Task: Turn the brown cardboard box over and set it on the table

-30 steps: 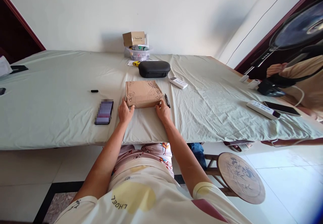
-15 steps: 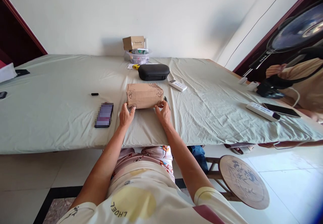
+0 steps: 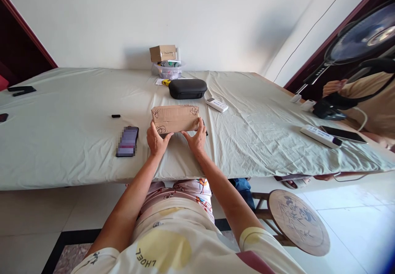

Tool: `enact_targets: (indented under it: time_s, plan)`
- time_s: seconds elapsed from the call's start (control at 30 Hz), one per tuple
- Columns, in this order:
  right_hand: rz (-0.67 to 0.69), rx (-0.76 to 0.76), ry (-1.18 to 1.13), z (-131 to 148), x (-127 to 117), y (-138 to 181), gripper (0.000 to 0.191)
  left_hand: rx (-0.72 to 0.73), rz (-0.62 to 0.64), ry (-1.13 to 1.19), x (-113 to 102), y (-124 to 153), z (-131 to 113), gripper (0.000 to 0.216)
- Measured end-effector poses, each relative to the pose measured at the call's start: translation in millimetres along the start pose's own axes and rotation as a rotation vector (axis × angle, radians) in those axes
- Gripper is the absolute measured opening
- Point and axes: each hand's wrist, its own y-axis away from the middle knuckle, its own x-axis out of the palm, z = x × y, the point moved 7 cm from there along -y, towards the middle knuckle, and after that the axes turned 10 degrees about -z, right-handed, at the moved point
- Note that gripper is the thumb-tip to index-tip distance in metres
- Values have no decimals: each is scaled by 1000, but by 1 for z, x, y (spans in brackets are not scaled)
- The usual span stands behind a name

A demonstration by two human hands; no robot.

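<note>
A brown cardboard box (image 3: 175, 118) with black scribbled drawings near its corners is between my two hands over the cloth. My left hand (image 3: 156, 140) grips its left end, fingers along the side and thumb at the lower front edge. At the opposite end my right hand (image 3: 196, 140) holds it the same way, its thumb also by the lower edge. Partly hidden behind my right fingers is a dark pen-like object (image 3: 206, 133). A phone (image 3: 127, 141) with a blurred screen lies left of my left hand, and a small black cap-like piece (image 3: 115, 116) lies beyond it.
Behind the box are a black zip case (image 3: 188, 89), a white device (image 3: 217, 105) and a plastic tub (image 3: 170, 71) with a carton on top. To the right lie a white power strip (image 3: 321, 136) and a dark phone (image 3: 344, 134), near another person's arm. A stool (image 3: 298, 222) stands below.
The box has tipped and shifted slightly left in my hands. My thumbs have moved from its front corners inward to the lower edge. A white item at the far left has left the view.
</note>
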Motion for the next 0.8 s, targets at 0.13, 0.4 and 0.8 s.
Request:
enact_targets:
  time_s: [0.13, 0.4, 0.8]
  plan:
    - [-75, 67, -150, -12, -18, -11, 69, -16, -28, 102, -8, -7, 11, 67]
    - [-137, 212, -379, -27, -26, -20, 40, -143, -3, 176, -9, -13, 26, 25]
    - [224, 212, -77, -44, 12, -4, 41, -172, 281, 13, 24, 4, 42, 27]
